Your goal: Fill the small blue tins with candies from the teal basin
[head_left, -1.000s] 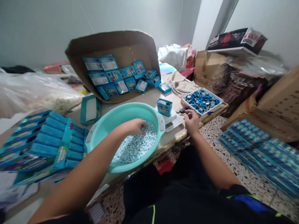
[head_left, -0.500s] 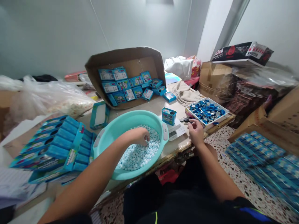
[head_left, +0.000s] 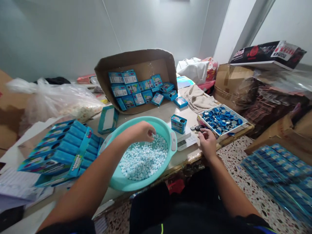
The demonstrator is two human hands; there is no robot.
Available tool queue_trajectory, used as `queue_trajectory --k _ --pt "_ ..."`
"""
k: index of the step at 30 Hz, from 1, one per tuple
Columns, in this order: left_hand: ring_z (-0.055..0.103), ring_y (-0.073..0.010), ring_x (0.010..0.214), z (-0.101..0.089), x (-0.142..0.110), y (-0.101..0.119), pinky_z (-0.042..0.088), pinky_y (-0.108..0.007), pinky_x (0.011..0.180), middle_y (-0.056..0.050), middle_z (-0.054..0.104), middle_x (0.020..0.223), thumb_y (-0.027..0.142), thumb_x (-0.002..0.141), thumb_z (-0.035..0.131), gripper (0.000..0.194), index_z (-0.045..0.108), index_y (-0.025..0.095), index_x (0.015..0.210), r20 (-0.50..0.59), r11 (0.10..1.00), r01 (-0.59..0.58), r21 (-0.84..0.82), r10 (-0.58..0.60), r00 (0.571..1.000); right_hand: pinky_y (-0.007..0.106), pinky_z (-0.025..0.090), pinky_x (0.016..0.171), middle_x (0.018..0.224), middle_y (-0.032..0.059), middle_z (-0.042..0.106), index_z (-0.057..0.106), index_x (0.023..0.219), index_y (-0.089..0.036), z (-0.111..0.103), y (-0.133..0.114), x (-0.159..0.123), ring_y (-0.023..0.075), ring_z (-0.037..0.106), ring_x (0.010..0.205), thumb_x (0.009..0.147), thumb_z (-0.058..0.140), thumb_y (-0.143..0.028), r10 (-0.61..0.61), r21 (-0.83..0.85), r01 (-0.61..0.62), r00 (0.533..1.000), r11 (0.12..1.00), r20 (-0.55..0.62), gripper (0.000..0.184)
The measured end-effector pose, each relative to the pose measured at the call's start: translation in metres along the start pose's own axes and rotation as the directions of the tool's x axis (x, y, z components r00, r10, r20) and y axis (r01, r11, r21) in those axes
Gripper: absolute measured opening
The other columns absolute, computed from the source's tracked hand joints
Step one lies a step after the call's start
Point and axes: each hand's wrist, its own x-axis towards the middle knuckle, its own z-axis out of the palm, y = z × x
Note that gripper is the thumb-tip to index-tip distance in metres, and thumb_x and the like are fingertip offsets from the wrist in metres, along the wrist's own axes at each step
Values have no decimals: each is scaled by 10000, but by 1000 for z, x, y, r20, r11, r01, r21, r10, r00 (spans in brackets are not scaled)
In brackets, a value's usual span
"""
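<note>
My left hand [head_left: 143, 130] is above the turquoise basin [head_left: 114, 182], its fingers curled together around a few small white candies. A heap of these pale candies [head_left: 143, 162] covers the basin's bottom. Right of the basin, an upright blue candy box [head_left: 178, 124] stands on a white kitchen scale [head_left: 188, 142]; the digits on its display are too small to read. My right hand [head_left: 207, 143] rests at the table's front edge beside the scale, fingers loosely bent and apart, with nothing visible in them. Close to its fingertips lies a black key fob [head_left: 200, 128].
A shallow white tray [head_left: 240, 123] of blue caps sits at the right. Behind the basin, a cardboard box [head_left: 143, 61] on its side holds blue boxes. Stacked blue cartons [head_left: 65, 149] stand left. Wrapped blue packs [head_left: 280, 178] lie low at the right.
My left hand has risen out of the candy heap with candies in its fingers. My right hand has stayed by the scale. The view has shifted slightly.
</note>
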Motion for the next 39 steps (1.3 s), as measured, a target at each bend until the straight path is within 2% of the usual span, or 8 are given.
queue_trajectory --k 5,9,16,21,29,33,36,39 --pt "681 -178 749 -41 45 54 502 -286 710 -51 776 848 247 756 682 331 839 165 1036 -189 977 -202 73 213 959 366 516 677 769 12 627 690 1055 -185 1 1 3 214 607 703 875 664 -461 -5 7 5 1000 1000 -10 331" --pt "658 -159 716 -38 92 89 473 -265 694 -42 769 807 198 756 688 301 841 151 1011 -93 908 -351 227 379 921 367 524 686 798 29 639 690 1045 -191 1 0 3 220 614 731 885 646 -451 -14 4 14 1000 1000 -23 309" --pt "687 -175 733 -17 127 80 492 -258 694 -37 790 806 216 752 698 314 847 170 1025 -53 900 -378 218 397 916 348 510 633 841 43 626 685 1021 -206 1 -6 1 218 608 735 886 630 -412 -19 38 20 1000 999 -13 253" --pt "679 -154 711 -16 130 73 495 -247 694 -65 797 847 199 774 684 195 850 152 865 -52 879 -429 207 448 893 347 493 644 826 37 621 684 1018 -195 1 -6 2 214 597 732 887 626 -413 -13 43 14 1000 999 -23 262" --pt "696 -151 698 -7 132 67 509 -230 674 -34 786 772 234 800 746 137 822 156 883 -139 907 -419 -32 411 901 328 479 637 836 32 636 691 1009 -182 1 -6 3 190 587 706 876 636 -409 -21 52 23 999 998 -36 269" --pt "668 -156 713 -6 121 73 473 -241 669 -37 766 785 218 821 726 82 788 165 828 -190 900 -425 99 436 880 330 487 653 818 24 633 695 1003 -185 2 -5 3 190 591 707 874 642 -412 -30 39 32 999 999 -37 266" --pt "680 -193 779 -7 96 71 478 -277 714 -60 761 846 226 869 651 123 761 170 866 -357 934 -281 221 345 868 332 486 651 810 23 627 699 1005 -184 0 -5 2 195 592 714 878 642 -418 -33 35 35 998 999 -47 272" --pt "694 -233 806 -2 64 53 467 -304 691 -75 761 870 295 903 612 167 731 179 918 -475 970 29 243 92 875 337 492 663 794 11 611 698 1021 -188 -4 -3 1 193 595 709 889 639 -415 -35 37 37 998 999 -52 270"
